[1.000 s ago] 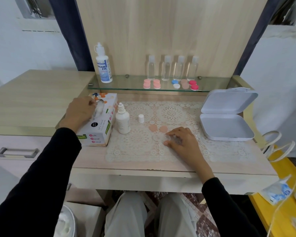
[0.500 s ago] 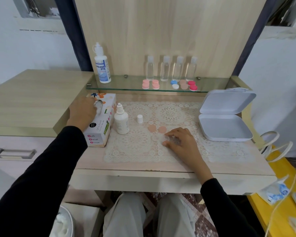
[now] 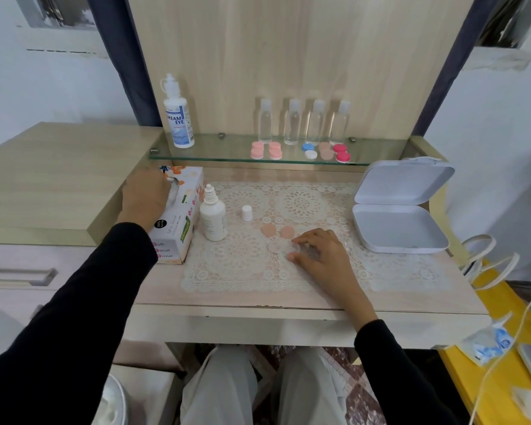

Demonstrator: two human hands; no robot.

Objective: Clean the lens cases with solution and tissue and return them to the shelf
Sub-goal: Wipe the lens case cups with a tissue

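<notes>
On the lace mat (image 3: 246,271), my right hand (image 3: 322,256) pinches a clear lens case (image 3: 281,247) between thumb and fingertips and holds it flat. Two peach caps (image 3: 278,230) lie just behind it. The small white solution bottle (image 3: 212,217) stands uncapped to the left, with its cap (image 3: 246,213) beside it. My left hand (image 3: 144,199) rests on the tissue box (image 3: 178,237), its curled fingers at the white tissue (image 3: 174,191) in the opening. More lens cases, pink (image 3: 265,150), blue and white (image 3: 309,150), peach (image 3: 326,150) and red (image 3: 341,152), sit on the glass shelf (image 3: 221,150).
A large solution bottle (image 3: 178,118) and several clear small bottles (image 3: 304,122) stand on the shelf. An open white box (image 3: 396,222) lies at the mat's right end. Right of the table are white cords (image 3: 485,259) and a yellow surface (image 3: 503,378).
Both hands have stayed almost where they were; the left hand has shifted slightly on the tissue box opening.
</notes>
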